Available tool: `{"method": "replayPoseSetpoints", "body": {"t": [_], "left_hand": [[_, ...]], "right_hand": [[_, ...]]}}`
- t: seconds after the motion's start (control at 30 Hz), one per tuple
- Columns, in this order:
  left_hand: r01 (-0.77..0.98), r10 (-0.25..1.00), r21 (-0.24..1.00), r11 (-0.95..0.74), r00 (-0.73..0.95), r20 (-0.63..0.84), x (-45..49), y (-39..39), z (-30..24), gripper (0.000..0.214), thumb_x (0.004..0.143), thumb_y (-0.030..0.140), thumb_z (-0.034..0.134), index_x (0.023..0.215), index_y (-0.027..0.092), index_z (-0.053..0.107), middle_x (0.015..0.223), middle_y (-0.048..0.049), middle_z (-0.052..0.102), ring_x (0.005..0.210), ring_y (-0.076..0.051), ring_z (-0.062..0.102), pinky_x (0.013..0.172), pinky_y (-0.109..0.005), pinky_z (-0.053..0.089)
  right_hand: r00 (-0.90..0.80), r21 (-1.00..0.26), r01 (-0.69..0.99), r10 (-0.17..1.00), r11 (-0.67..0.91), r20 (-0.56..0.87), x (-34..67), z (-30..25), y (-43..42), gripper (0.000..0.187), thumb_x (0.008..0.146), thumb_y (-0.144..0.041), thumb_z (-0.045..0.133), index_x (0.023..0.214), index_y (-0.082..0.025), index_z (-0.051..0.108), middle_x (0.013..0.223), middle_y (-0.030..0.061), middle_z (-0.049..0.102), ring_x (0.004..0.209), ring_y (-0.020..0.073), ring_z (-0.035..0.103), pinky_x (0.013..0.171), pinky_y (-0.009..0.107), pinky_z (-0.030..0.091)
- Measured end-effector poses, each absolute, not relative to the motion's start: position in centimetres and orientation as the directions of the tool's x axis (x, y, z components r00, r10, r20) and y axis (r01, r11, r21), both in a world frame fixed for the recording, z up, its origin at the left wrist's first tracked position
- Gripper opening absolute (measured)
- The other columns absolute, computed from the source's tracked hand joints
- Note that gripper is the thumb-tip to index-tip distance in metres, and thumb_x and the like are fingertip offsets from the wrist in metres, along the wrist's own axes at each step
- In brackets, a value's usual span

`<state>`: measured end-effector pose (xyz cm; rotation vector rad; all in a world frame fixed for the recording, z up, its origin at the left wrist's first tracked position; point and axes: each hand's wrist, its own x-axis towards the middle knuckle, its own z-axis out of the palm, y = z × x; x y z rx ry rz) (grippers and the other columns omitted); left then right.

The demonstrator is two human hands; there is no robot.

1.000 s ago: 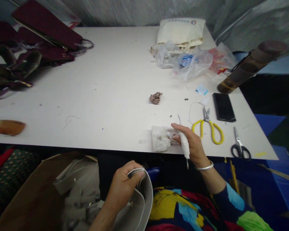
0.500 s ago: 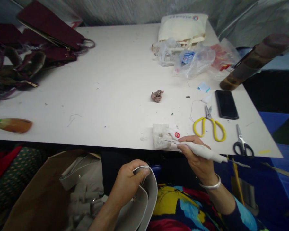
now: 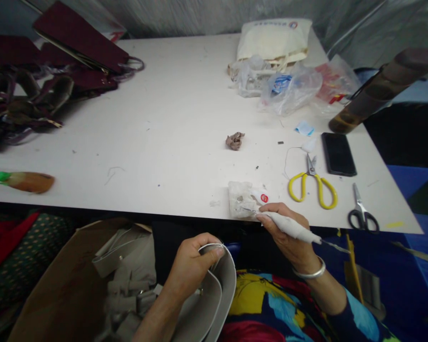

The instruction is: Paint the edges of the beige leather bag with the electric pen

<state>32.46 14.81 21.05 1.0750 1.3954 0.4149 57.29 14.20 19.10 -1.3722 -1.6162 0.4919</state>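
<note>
My left hand is closed on the edge of a light grey bag piece, a curved, leather-like panel with layered edges, held below the table's front edge. The thumb presses on its upper rim. In my right hand is a white-wrapped tool with a thin metal tip at one end and a thin rod sticking out at the other. Its tip lies over a crumpled whitish pad at the table's front edge; whether it touches is hard to tell. A white scrap with a red mark lies beside the pad.
Yellow-handled scissors, black scissors and a phone lie to the right. Behind are plastic bags and a dark bottle. Maroon bags are piled far left. Below, a box holds grey pieces.
The view has shifted slightly. My right hand has tilted the tool a little, its tip still over the pad. The left hand keeps its hold on the bag piece.
</note>
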Motion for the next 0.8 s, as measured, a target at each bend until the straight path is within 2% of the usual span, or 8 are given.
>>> {"method": "replayPoseSetpoints", "body": {"t": [0.23, 0.4, 0.5, 0.6, 0.7, 0.8], "left_hand": [[0.361, 0.789, 0.788, 0.498, 0.188, -0.585, 32.5, 14.7, 21.1, 0.027, 0.072, 0.040, 0.072, 0.079, 0.014, 0.074, 0.072, -0.0044, 0.069, 0.069, -0.017, 0.059, 0.066, -0.026, 0.045], [0.362, 0.799, 0.802, 0.475, 0.205, -0.566, 32.3, 14.4, 20.6, 0.024, 0.076, 0.039, 0.073, 0.082, 0.015, 0.074, 0.073, -0.0034, 0.069, 0.068, -0.017, 0.059, 0.065, -0.025, 0.044], [0.358, 0.802, 0.812, 0.462, 0.223, -0.554, 32.3, 14.3, 20.6, 0.021, 0.078, 0.036, 0.072, 0.083, 0.016, 0.074, 0.076, -0.0027, 0.070, 0.069, -0.016, 0.060, 0.065, -0.024, 0.044], [0.362, 0.802, 0.814, 0.453, 0.233, -0.550, 32.5, 14.2, 20.7, 0.019, 0.079, 0.035, 0.071, 0.082, 0.016, 0.074, 0.076, -0.0021, 0.070, 0.069, -0.015, 0.059, 0.065, -0.024, 0.043], [0.379, 0.800, 0.815, 0.438, 0.250, -0.546, 32.7, 14.0, 21.0, 0.019, 0.079, 0.034, 0.069, 0.082, 0.016, 0.074, 0.074, -0.0016, 0.069, 0.067, -0.014, 0.057, 0.063, -0.024, 0.041], [0.398, 0.800, 0.819, 0.413, 0.272, -0.535, 32.9, 14.0, 21.1, 0.018, 0.080, 0.034, 0.068, 0.083, 0.016, 0.074, 0.073, -0.0009, 0.067, 0.066, -0.014, 0.055, 0.062, -0.023, 0.040]], "right_hand": [[-0.030, -0.692, 0.617, 0.890, 0.375, 0.455, 57.2, 19.0, 14.4, 0.019, 0.111, -0.038, 0.061, 0.105, -0.022, 0.068, 0.091, 0.0032, 0.072, 0.077, 0.0207, 0.070, 0.071, 0.031, 0.057], [-0.018, -0.732, 0.571, 0.897, 0.372, 0.442, 57.4, 18.8, 14.3, 0.020, 0.109, -0.042, 0.065, 0.105, -0.023, 0.070, 0.092, 0.0028, 0.072, 0.077, 0.0213, 0.070, 0.073, 0.032, 0.057], [0.075, -0.770, 0.548, 0.897, 0.328, 0.436, 57.4, 19.1, 13.7, 0.020, 0.105, -0.043, 0.071, 0.101, -0.024, 0.071, 0.091, 0.0025, 0.072, 0.077, 0.0215, 0.069, 0.072, 0.032, 0.055], [0.104, -0.913, 0.347, 0.959, 0.213, 0.263, 56.8, 19.4, 13.1, 0.019, 0.106, -0.039, 0.068, 0.097, -0.023, 0.070, 0.083, 0.0008, 0.070, 0.069, 0.0191, 0.065, 0.062, 0.028, 0.051], [-0.028, -0.993, 0.088, 0.996, 0.084, 0.081, 55.6, 19.3, 12.6, 0.020, 0.107, -0.036, 0.065, 0.093, -0.021, 0.067, 0.072, -0.0013, 0.065, 0.060, 0.0164, 0.059, 0.055, 0.025, 0.046], [-0.076, -1.000, 0.029, 0.997, 0.007, 0.005, 54.7, 18.7, 12.4, 0.019, 0.104, -0.035, 0.067, 0.092, -0.020, 0.067, 0.071, -0.0017, 0.063, 0.060, 0.0154, 0.056, 0.057, 0.025, 0.044]]}}
